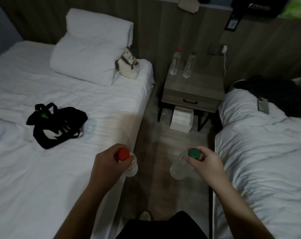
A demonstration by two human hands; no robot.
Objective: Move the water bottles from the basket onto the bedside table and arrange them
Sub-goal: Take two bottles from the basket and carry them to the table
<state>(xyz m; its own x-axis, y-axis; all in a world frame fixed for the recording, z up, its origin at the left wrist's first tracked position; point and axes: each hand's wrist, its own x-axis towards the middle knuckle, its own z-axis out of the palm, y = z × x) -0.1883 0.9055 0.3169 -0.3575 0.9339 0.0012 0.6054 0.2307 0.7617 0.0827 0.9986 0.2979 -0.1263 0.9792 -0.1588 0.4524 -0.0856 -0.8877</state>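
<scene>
Big white bed at 9 o'clock; second bed at 3 o'clock.
Worktop at 12 o'clock, between beds, far from hands.
Black bag on left bed; maybe one green thing left inside, hard to tell.
Two bottles stand side by side on worktop: done.
Left hand squeezes red-cap bottle; right hand squeezes green-cap bottle. Hands apart.
Guess: about half done; these two need carrying, lining up.

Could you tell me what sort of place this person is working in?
Probably a twin hotel room or a shared bedroom: two white-sheeted beds flank a narrow aisle, a bedside table with a drawer stands between them, and a wood-panelled headboard wall runs behind.
</scene>
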